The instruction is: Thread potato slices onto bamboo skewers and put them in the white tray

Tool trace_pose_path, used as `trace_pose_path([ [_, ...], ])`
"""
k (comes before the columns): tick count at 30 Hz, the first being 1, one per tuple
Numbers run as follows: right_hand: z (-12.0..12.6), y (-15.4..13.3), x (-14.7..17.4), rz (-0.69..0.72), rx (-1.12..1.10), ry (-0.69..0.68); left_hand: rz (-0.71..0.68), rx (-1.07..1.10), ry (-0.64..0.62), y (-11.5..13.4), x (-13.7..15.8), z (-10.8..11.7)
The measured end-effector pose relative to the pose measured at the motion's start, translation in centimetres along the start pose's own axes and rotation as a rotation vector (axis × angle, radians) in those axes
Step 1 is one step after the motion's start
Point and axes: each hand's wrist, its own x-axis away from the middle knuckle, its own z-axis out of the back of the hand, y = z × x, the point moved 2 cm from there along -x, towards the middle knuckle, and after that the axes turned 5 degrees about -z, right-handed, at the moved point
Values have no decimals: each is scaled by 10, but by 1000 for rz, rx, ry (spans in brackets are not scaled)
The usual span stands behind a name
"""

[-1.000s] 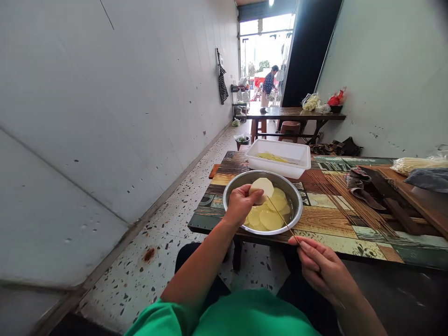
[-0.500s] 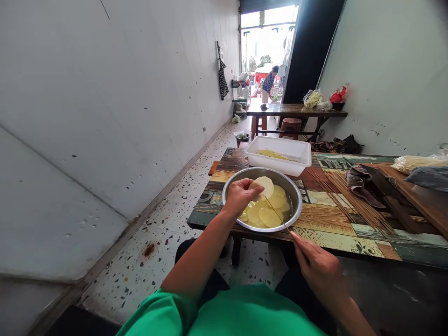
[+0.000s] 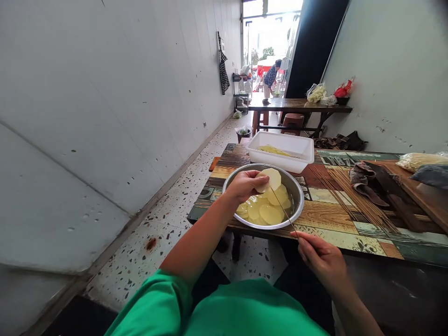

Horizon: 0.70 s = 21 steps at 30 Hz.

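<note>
Over the metal bowl [image 3: 228, 211], my left hand [image 3: 246, 185] pinches a thin, pale potato slice [image 3: 274, 179] between thumb and fingers. My right hand [image 3: 320, 255], at the table's front edge, grips a thin wooden skewer [image 3: 287, 215] that slants up and left to the slice's lower edge. Whether its tip has entered the slice I cannot tell. Several more potato slices [image 3: 271, 214] lie in water in the bowl. Behind the bowl stands a white plastic tub [image 3: 304, 164] with yellowish slices [image 3: 275, 150] at its bottom.
Bundles of loose skewers [image 3: 364, 200] lie on the patterned table [image 3: 322, 215] to the right, beside a crumpled cloth [image 3: 362, 176] and a wooden board [image 3: 418, 186]. A second table [image 3: 290, 103] with bagged goods stands farther back. A person [image 3: 271, 77] bends near the doorway.
My left hand has moved slightly right and up with the potato slice. My right hand has shifted a little right and down, still holding the skewer. The view has shifted slightly.
</note>
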Motion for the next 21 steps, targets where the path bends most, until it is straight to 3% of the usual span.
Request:
trace_pose_path([
  [2,3,1,1,132,142,113,47,50,-18,-4,-1,1],
  [4,6,4,-1,137,154,120,74,88,-39,-5,-1,2],
  [10,-3,17,-9,-255,-405,-282,121,77,-52,-3,1,-1],
  [13,-12,16,-9,-344,-575,-357,108,65,-45,-4,1,-3],
  [16,-19,13,-6,-332,-565,-306,94,69,-57,-6,0,-4],
  [21,-19,9,-2,-151,-251,-46,66,45,-106,-6,2,-3],
])
